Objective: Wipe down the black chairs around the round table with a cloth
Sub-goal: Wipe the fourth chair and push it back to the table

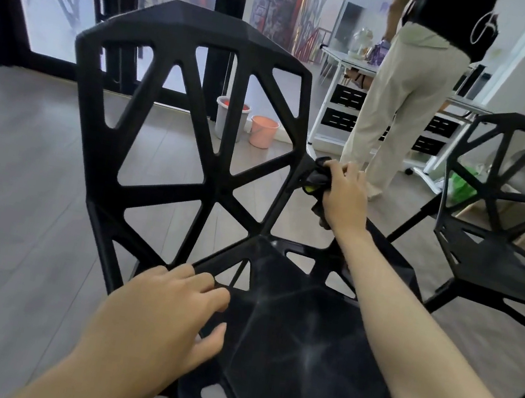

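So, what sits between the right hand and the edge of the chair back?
In the head view, a dark bunched cloth sits between the right hand and the right edge of the black openwork plastic chair; its fingers grip it.

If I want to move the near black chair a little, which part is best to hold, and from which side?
Probably the top rail of the near black chair: it is a thick continuous bar above open cut-outs, so fingers can curl over it from above or behind. The left hand rests on the seat edge; the right hand holds the cloth at the backrest's right edge.
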The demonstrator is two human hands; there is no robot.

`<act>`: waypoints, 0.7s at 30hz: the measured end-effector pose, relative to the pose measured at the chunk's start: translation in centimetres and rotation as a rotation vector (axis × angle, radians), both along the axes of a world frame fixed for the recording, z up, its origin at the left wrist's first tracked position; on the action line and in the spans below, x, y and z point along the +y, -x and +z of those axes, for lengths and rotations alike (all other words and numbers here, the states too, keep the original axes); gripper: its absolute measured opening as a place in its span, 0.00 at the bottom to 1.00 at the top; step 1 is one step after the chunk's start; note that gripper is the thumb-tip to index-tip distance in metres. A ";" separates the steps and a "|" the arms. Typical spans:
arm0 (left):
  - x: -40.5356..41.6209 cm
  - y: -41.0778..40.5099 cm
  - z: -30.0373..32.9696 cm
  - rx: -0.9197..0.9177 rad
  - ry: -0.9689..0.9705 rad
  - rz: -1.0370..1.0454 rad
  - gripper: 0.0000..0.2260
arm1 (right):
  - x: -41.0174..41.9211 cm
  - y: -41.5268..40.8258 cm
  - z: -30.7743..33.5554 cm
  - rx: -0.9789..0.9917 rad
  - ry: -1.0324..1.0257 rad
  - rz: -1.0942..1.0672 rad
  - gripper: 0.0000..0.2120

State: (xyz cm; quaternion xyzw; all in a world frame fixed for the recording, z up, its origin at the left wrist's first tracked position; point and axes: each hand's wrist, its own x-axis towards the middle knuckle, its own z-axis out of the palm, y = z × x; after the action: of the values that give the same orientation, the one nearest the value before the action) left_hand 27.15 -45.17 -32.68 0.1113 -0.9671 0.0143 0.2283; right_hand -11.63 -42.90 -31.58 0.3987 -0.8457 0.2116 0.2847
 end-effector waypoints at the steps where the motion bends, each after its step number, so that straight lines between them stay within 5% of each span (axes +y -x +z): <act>1: 0.0 0.0 0.0 -0.001 0.005 0.009 0.12 | -0.3 -0.1 -0.1 0.025 -0.009 -0.005 0.18; 11: 0.1 0.1 -0.1 0.017 0.019 0.101 0.16 | 10.4 1.3 -4.2 0.068 -0.085 -0.059 0.26; 21: -0.2 0.5 -0.9 0.008 0.034 0.026 0.14 | -4.5 0.1 1.7 0.057 -0.042 0.029 0.17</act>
State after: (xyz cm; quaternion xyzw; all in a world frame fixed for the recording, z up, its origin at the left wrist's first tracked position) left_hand 26.64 -45.36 -33.54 0.1202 -0.9642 0.0335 0.2340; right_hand -11.72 -47.43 -29.89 0.4228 -0.8357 0.1864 0.2969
